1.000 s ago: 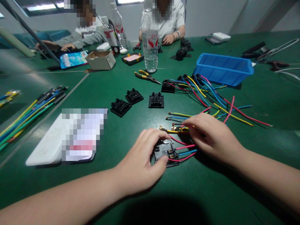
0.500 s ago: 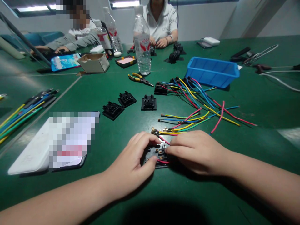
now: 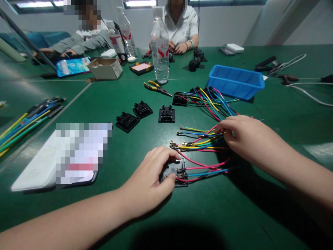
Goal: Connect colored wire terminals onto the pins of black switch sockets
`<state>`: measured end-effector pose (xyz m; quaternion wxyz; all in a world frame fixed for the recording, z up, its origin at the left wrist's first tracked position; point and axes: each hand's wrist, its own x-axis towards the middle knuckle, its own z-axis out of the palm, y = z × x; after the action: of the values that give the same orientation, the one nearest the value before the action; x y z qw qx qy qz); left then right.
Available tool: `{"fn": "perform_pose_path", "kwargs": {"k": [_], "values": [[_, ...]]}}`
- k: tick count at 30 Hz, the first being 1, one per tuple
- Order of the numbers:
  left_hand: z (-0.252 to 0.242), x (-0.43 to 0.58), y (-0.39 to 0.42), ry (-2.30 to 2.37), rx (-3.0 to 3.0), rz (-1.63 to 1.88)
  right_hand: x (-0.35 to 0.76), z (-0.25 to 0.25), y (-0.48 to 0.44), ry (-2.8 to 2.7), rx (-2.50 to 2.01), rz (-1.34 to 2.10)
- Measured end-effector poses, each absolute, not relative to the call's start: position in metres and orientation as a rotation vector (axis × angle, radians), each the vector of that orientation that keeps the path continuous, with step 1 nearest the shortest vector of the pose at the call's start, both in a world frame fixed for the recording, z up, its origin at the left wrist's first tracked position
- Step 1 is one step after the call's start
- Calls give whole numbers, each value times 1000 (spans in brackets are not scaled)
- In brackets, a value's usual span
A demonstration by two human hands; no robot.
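Observation:
My left hand [image 3: 154, 173] grips a black plastic module [image 3: 170, 170] at the near middle of the table, fingers and thumb across it. Red and blue wires [image 3: 205, 173] run out of the module's right side, their metal terminals at its slots. To the upper right, my right hand [image 3: 246, 133] has its fingertips closed on a wire in a loose bundle [image 3: 197, 142] of red, yellow, blue and green wires with metal terminals. Which wire lies in the fingers is partly hidden. Three more black modules [image 3: 167, 114] sit bare further back.
Wired modules [image 3: 180, 98] lie beside a blue bin [image 3: 235, 83]. Yellow-handled pliers [image 3: 157, 88] and a water bottle [image 3: 160, 52] are at centre back. Phones [image 3: 80, 152] and more wires [image 3: 31, 121] lie left. Two people sit across the table.
My right hand has left the module and moved up and right to the loose wires. The wires at the module are now uncovered. My left hand stays on the module.

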<state>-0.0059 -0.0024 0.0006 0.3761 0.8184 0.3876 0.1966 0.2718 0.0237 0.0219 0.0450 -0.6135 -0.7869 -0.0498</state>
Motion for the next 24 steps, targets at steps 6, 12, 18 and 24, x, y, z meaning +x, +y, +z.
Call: {"fn": "perform_pose_path", "kwargs": {"k": [6,12,18,24], "values": [[0,-6,-3,988,2088,522,282,23,29,-2477,-1943,-96],[0,-5,-2,997,2084,512,301,27,35,-2362,-2175,-105],[0,-5,-3,996,2084,511,325,14,45,-2376,-2254,-9],[0,-5,-2,999,2091,505,325,18,45,-2353,-2215,-70]]}}
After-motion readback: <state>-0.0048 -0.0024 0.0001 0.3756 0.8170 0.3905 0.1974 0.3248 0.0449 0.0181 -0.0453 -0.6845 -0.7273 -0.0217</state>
